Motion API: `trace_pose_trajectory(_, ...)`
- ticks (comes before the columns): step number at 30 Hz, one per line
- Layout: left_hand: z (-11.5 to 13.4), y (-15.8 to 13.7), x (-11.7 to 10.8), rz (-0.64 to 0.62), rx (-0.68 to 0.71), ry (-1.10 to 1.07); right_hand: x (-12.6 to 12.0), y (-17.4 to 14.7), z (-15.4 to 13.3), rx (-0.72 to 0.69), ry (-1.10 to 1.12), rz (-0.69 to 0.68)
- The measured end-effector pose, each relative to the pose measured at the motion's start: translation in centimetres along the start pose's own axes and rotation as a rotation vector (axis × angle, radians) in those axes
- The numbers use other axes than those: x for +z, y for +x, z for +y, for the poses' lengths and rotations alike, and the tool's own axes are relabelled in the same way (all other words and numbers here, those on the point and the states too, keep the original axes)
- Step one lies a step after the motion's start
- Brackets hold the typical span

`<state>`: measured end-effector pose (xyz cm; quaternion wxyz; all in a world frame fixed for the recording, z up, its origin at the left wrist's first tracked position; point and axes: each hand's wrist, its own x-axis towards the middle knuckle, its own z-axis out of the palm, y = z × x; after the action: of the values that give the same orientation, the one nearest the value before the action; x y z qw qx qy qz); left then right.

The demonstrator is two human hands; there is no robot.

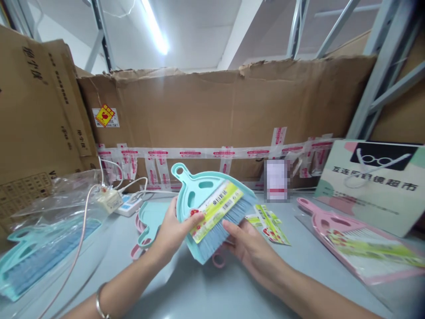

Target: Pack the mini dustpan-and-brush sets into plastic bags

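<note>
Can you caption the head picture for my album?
Left hand and right hand hold a teal dustpan and blue-bristled brush.

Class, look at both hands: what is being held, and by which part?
A teal dustpan with its blue brush and label. The left hand grips the pan's left edge, thumb on the label; the right hand holds the bristle side.

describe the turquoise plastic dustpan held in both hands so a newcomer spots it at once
Find the long brown cardboard wall behind the grey-blue tabletop. Before its middle, the left hand and right hand hold a turquoise plastic dustpan fronted by blue bristles. Being held up sets it apart from the bagged turquoise dustpan far left and bagged pink dustpan far right.
</note>
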<state>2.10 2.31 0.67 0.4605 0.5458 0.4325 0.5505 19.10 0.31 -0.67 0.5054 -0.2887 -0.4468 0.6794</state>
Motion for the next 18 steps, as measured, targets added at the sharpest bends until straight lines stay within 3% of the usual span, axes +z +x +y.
trace_pose_trajectory(6, -0.1, -0.3, 0.5, -0.123, 0.009, 0.203, 0.6, -0.4, 0.8, 0.018, 0.063, 0.113)
trace_pose_trajectory(9, 1.9, 0.1, -1.0, -0.121, 0.144, 0.373, 0.4, -0.4, 0.8, 0.009, 0.095, 0.139)
trace_pose_trajectory(11, 4.5, 0.7, -3.7, 0.098, 0.333, 0.546, 0.4, -0.5, 0.8, -0.005, 0.112, 0.142)
trace_pose_trajectory(14, 9.4, 1.9, -10.4, 0.701, 0.585, 0.881, 0.3, -0.6, 0.6, -0.025, 0.127, 0.13)
trace_pose_trajectory(15, 10.7, 2.5, -13.1, 0.804, 0.566, 1.058, 0.3, -0.6, 0.5, -0.026, 0.128, 0.127)
trace_pose_trajectory(16, 11.6, 3.1, -15.7, 0.817, 0.459, 1.267, 0.3, -0.5, 0.4, -0.023, 0.128, 0.126)
trace_pose_trajectory(18, 12.2, 4.3, -20.1, 0.667, 0.116, 1.6, 0.3, -0.5, 0.4, -0.011, 0.124, 0.127)
